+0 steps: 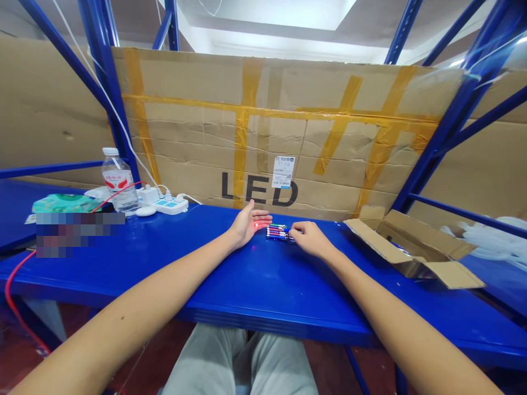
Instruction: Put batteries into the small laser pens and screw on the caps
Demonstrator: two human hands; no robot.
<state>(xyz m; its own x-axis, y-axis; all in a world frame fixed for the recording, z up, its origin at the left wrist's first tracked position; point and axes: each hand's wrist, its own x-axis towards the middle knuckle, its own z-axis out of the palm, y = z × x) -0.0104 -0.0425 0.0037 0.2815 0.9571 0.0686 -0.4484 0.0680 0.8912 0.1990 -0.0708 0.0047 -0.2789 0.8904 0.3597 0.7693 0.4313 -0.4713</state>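
Slim tubes (276,233): blue, red, green, silver | left hand (246,225): red light spot | tabletop (247,285): plain blue | open carton (373,241): brown

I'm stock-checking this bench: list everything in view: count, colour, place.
Table: 1, blue, centre
Metallic tubes: several, multicoloured, on table
Light spots: 2, reddish, on left hand and table
Open carton: 1, brown, table's right
LED-marked panel: 1, brown, behind table
Bottle: 1, clear, white-capped, back left
Power strip: 1, white, beside bottle
Oval item: 1, white, before power strip
Packet: 1, teal, left
Cord: count unclear, red, left
Plastic heap: 1, whitish, far right
Frame bars: several, blue, around table
Trousers: 1, pale grey, bottom
Left hand: 1, open, left of tubes
Right hand: 1, fingers at tubes
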